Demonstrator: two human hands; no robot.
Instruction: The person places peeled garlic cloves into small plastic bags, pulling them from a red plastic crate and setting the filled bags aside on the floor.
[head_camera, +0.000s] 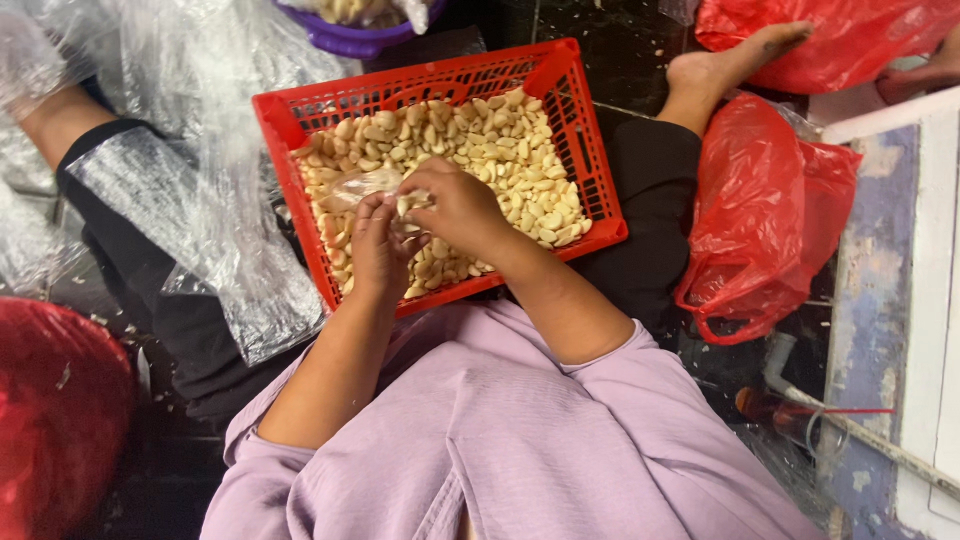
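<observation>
At the bottom of the frame, lilac sleeves (520, 440) are filling the foreground, both forearms reaching up toward the middle. The left hand (378, 250) is curling over the near part of a red plastic crate (590, 150), its fingers bunched around a small clear plastic bag (362, 185) that is lying on the heap. The right hand (458, 205) is sitting just beside it, touching it, fingertips pinching a few peeled garlic cloves (500, 140) at the bag's mouth; how many, I cannot tell. The cloves are filling the crate, which is resting tilted across the person's lap in the centre of the frame. To the left, crumpled clear plastic sheeting (200, 200) is draping over a dark trouser leg. At right, a red plastic bag (765, 215) is slumping beside the other leg, with a bare foot (725, 65) above it. At the upper edge, a purple bowl (350, 40) is peeking in beyond the crate.
</observation>
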